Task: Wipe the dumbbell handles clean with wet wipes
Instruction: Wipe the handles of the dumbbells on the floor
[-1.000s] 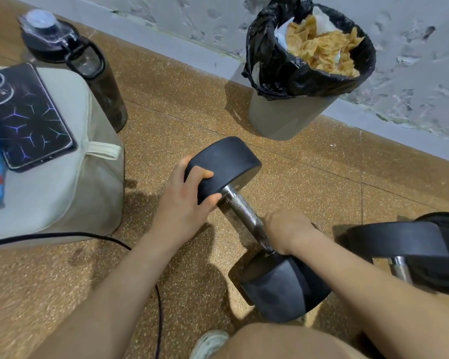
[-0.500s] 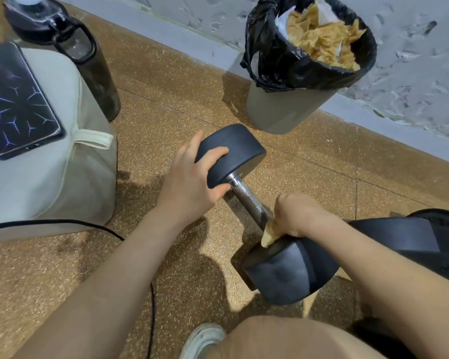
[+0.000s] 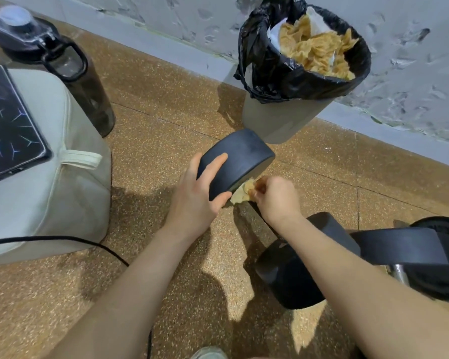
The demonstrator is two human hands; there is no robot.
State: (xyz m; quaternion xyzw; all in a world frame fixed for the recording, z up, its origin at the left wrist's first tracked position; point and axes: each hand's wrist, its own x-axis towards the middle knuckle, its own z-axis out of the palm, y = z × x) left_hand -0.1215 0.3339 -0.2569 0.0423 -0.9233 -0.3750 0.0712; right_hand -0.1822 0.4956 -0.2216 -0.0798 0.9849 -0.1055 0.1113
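Your left grip (image 3: 192, 195) is curled round the far head of the dumbbell (image 3: 237, 158), which lies on the floor (image 3: 153, 141) near the bin (image 3: 270, 120). Your right grip (image 3: 278, 199) pinches a yellowed wet wipe (image 3: 240, 195) against that head's inner face.

Workout area, gym or home not determinable, black dumbbell (image 3: 236, 159) and second dumbbell (image 3: 405, 248) on speckled brown floor (image 3: 166, 112), flaking grey wall (image 3: 412, 60), lined waste bin (image 3: 278, 120) near it, dark water bottle (image 3: 88, 94) beside pale bag (image 3: 70, 198)

First dumbbell (image 3: 236, 161) at the fingers (image 3: 214, 164), second dumbbell (image 3: 399, 248) rightward — two; one wet wipe (image 3: 240, 194), bin (image 3: 270, 120), bottle (image 3: 88, 86), phone (image 3: 8, 125).
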